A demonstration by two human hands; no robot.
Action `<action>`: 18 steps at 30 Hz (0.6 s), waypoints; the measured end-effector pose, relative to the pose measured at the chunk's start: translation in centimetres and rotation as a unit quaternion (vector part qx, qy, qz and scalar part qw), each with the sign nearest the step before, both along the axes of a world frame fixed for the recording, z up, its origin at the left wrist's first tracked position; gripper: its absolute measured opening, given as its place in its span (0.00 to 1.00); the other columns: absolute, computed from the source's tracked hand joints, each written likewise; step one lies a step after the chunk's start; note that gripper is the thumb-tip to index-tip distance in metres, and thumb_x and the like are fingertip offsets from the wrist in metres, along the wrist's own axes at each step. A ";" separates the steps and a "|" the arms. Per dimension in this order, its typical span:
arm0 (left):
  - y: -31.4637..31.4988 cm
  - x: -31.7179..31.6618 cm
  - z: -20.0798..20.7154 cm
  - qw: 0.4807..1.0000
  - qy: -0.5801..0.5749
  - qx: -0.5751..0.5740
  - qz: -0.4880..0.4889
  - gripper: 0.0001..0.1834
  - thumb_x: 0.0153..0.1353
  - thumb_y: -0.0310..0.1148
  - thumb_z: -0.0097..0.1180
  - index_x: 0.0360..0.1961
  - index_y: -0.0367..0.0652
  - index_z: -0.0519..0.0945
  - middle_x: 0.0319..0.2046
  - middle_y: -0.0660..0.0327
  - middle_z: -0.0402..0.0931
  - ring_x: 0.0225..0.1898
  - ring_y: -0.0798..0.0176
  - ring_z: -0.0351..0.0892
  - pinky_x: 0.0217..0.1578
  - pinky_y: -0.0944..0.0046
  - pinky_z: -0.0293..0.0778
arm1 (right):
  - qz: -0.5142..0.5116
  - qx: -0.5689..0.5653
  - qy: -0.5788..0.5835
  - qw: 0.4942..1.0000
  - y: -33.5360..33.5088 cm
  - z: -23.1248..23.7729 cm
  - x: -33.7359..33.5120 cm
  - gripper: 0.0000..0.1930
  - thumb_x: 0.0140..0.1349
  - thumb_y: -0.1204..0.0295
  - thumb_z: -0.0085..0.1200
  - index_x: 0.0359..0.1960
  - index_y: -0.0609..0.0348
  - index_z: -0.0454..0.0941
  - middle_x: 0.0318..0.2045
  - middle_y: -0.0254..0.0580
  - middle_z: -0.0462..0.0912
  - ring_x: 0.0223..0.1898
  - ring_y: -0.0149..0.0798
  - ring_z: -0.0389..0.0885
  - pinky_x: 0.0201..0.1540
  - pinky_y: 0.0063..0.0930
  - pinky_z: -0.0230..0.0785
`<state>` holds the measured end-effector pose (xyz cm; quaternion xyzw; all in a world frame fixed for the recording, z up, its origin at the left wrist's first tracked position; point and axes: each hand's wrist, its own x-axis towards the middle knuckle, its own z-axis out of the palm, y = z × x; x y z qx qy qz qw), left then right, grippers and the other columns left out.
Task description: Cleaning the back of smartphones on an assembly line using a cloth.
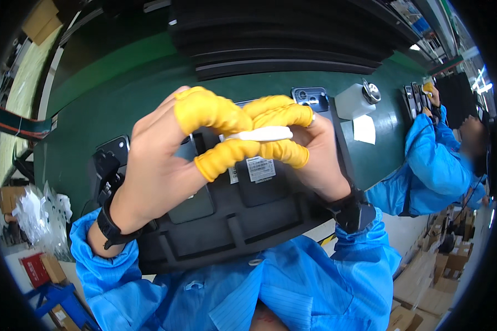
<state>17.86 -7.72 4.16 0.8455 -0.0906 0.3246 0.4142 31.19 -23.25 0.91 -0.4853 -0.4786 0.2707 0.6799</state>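
Both my hands are raised over a black foam tray point(218, 249), with yellow finger cots on thumbs and fingers. My left hand point(163, 146) and my right hand point(317, 151) meet fingertip to fingertip, pinching what looks like a small folded white cloth point(266, 133) between them. Below, a dark phone point(265, 190) with a white printed label lies in a tray slot. Beside it on the left rests another dark phone point(193, 207), partly covered by my left hand. A phone with a camera block point(310, 98) shows beyond my right hand.
A pale bottle with a metal top point(358, 100) and a white sheet point(364, 129) stand right on the green table point(77, 129). Black foam trays point(292, 38) are stacked behind. More dark devices point(113, 151) lie left. A co-worker in blue point(442, 160) works at right.
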 end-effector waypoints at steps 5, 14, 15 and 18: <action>-0.6 0.0 -0.1 0.996 -0.021 -0.080 0.021 0.14 0.47 0.24 0.68 0.33 0.36 0.76 0.30 0.58 0.77 0.32 0.62 0.75 0.36 0.65 0.71 | 0.043 -0.031 0.179 0.982 -0.2 0.7 -0.3 0.13 0.54 0.83 0.58 0.42 0.65 0.78 0.42 0.43 0.80 0.43 0.34 0.80 0.48 0.27 0.73; 3.2 -4.7 0.9 0.981 -0.025 -0.094 0.168 0.24 0.62 0.42 0.54 0.51 0.34 0.69 0.48 0.52 0.68 0.45 0.59 0.72 0.50 0.59 0.68 | -0.305 -0.079 -0.268 0.910 -7.5 6.5 6.6 0.13 0.54 0.79 0.58 0.43 0.66 0.78 0.45 0.52 0.80 0.45 0.39 0.81 0.47 0.28 0.74; 4.3 -6.0 0.8 0.979 -0.027 -0.108 0.169 0.25 0.64 0.45 0.51 0.52 0.34 0.68 0.49 0.51 0.67 0.46 0.58 0.72 0.52 0.58 0.67 | -0.362 -0.083 -0.309 0.876 -8.6 6.1 8.5 0.13 0.57 0.79 0.57 0.45 0.67 0.78 0.44 0.50 0.81 0.44 0.38 0.81 0.48 0.27 0.73; 6.3 -9.6 1.6 0.982 0.022 -0.112 0.153 0.29 0.65 0.51 0.44 0.55 0.35 0.67 0.51 0.51 0.68 0.52 0.53 0.70 0.58 0.55 0.60 | -0.466 -0.140 -0.407 0.773 -10.4 4.2 13.2 0.14 0.55 0.77 0.60 0.44 0.65 0.79 0.40 0.44 0.83 0.41 0.33 0.82 0.45 0.21 0.73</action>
